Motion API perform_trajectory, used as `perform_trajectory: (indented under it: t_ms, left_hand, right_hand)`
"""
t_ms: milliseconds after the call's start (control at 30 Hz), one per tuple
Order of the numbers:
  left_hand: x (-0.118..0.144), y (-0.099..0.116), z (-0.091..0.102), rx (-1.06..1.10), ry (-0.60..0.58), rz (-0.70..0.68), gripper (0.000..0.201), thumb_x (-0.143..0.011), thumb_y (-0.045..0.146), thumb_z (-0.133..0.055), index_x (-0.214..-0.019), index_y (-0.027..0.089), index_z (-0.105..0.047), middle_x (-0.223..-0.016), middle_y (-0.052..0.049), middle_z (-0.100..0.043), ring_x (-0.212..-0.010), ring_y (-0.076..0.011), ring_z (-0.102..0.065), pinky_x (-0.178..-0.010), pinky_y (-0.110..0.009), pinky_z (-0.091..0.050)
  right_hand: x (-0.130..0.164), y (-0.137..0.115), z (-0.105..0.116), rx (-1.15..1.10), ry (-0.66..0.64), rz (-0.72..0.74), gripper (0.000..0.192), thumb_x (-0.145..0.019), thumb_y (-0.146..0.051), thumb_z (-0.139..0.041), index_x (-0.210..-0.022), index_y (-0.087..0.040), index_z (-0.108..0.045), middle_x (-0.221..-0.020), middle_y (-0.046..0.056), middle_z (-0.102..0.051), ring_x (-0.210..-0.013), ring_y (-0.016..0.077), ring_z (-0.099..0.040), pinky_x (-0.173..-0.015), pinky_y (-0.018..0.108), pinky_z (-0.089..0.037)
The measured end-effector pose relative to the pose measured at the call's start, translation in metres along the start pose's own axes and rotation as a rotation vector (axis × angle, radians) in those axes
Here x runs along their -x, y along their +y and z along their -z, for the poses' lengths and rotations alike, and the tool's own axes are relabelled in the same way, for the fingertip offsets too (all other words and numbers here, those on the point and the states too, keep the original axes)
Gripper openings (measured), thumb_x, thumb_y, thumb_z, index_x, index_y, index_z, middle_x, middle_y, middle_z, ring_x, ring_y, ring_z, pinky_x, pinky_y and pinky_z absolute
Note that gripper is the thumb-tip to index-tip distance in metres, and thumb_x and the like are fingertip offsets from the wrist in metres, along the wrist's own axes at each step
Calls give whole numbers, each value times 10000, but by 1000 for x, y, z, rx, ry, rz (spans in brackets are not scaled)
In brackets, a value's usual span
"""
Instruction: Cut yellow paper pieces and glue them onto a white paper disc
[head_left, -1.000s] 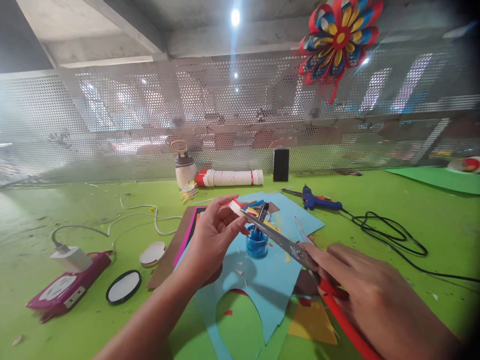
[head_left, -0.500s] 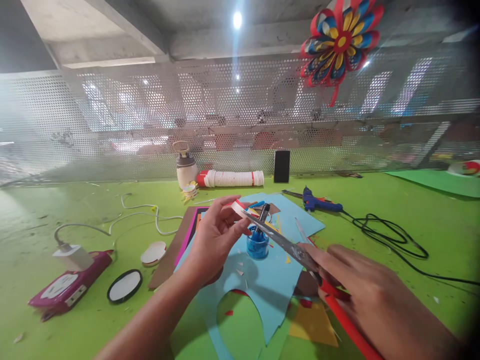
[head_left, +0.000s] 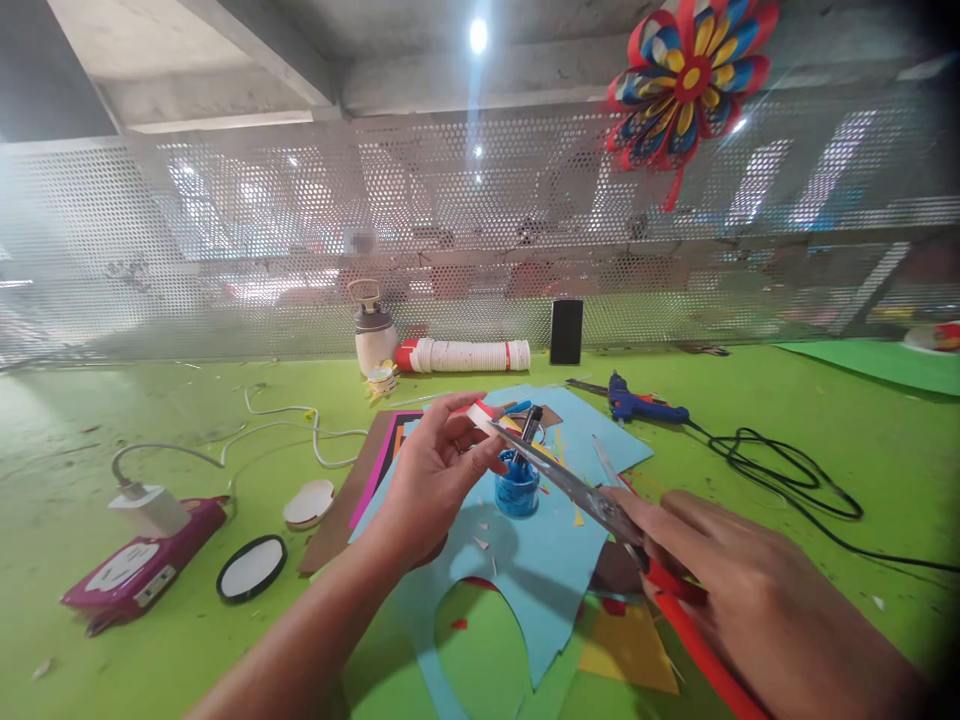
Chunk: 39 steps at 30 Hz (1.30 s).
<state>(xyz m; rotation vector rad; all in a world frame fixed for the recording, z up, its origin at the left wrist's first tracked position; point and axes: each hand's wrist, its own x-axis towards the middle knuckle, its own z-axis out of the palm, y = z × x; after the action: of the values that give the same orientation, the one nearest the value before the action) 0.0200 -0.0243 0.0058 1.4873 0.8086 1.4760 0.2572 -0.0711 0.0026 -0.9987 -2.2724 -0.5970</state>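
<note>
My left hand (head_left: 442, 465) pinches a small red and white piece of paper (head_left: 481, 416) between thumb and fingers. My right hand (head_left: 735, 580) is wrapped round the red handles of a pair of scissors (head_left: 574, 490). The scissor tips meet the lower right edge of the paper; whether the blades have it between them I cannot tell. Right behind the blades stands a small blue pot (head_left: 517, 490) with a black marker (head_left: 531, 428) leaning in it. Under both hands lies a light blue sheet (head_left: 487, 545) with a round hole cut out of it.
A blue glue gun (head_left: 641, 402) with a coiled black cable lies at right. On the left are a purple power strip (head_left: 150, 570) and two round discs, one black-rimmed (head_left: 252, 570). A white jug (head_left: 375, 335), a stack of paper cups (head_left: 472, 356) and a phone (head_left: 566, 332) stand behind.
The paper in my left hand has tilted slightly, its white side showing more broadly. The scissors stay at its edge. The whole view has shifted a little.
</note>
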Motion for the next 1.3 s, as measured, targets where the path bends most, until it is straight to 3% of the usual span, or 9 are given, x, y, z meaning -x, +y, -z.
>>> perform_trajectory:
  t_ms: [400, 533, 667, 733, 867, 967, 1067, 1167, 1300]
  left_hand:
    - [-1, 1, -2, -55, 11, 34, 359, -838, 284, -678, -1145, 174, -525, -976, -62, -727, -677, -121, -615, -670, -289, -513]
    - [-2, 3, 1, -32, 10, 26, 360, -823, 281, -687, -1136, 177, -544, -908, -38, -718, -661, -115, -591, -656, -275, -496]
    - [-3, 7, 6, -30, 3, 37, 417, -822, 283, -691, -1208, 193, -560, -987, -54, -706, -708, -121, -565, -654, -264, -461]
    - [-3, 8, 10, 9, -30, 42, 424, -825, 284, -681, -1230, 220, -571, -992, -44, -692, -709, -120, -538, -638, -259, -432]
    - [-3, 7, 17, 108, -160, 69, 413, -839, 298, -624, -1248, 247, -597, -938, -33, -660, -681, -124, -495, -621, -272, -387]
    - [-4, 8, 19, 146, -252, 108, 457, -821, 321, -608, -1269, 236, -569, -921, -53, -664, -697, -154, -511, -586, -279, -355]
    - [-5, 8, 21, 178, -301, 118, 368, -794, 318, -604, -1147, 217, -590, -869, -43, -639, -698, -158, -517, -562, -270, -332]
    - [-6, 5, 25, 157, -337, 97, 291, -787, 318, -590, -1055, 207, -616, -851, -40, -627, -694, -158, -518, -590, -282, -359]
    - [-7, 1, 30, 162, -383, 103, 344, -775, 338, -568, -1076, 192, -650, -815, -55, -646, -597, -146, -473, -584, -298, -366]
  right_hand:
    - [7, 1, -4, -80, -44, -69, 436, -767, -33, -426, -1109, -87, -690, -867, 167, -761, -731, 286, -754, -593, 415, -644]
    - [12, 5, -3, -173, -171, -158, 464, -784, -51, -430, -1173, -150, -664, -999, 141, -751, -877, 278, -746, -717, 424, -641]
    - [13, 10, 7, -378, -307, -238, 431, -848, -130, -447, -1228, -198, -637, -1061, 98, -732, -1003, 248, -714, -813, 338, -613]
    - [12, 11, 13, -481, -331, -277, 414, -843, -155, -460, -1198, -222, -663, -995, 62, -737, -927, 224, -726, -746, 280, -614]
    - [8, 14, 18, -608, -352, -290, 412, -785, -149, -471, -1085, -230, -741, -666, -5, -688, -564, 164, -682, -516, 210, -570]
    - [7, 17, 15, -678, -366, -283, 419, -748, -123, -507, -1070, -226, -756, -722, 4, -738, -604, 171, -712, -566, 204, -591]
    - [6, 20, 12, -675, -413, -255, 431, -731, -79, -528, -1057, -243, -758, -806, -1, -773, -693, 182, -748, -649, 207, -610]
    - [5, 21, 10, -645, -467, -211, 423, -751, -53, -516, -1019, -273, -758, -768, -25, -761, -682, 174, -749, -626, 201, -612]
    - [7, 22, 2, -617, -462, -150, 368, -772, -68, -533, -967, -280, -762, -689, -25, -741, -594, 175, -731, -532, 201, -603]
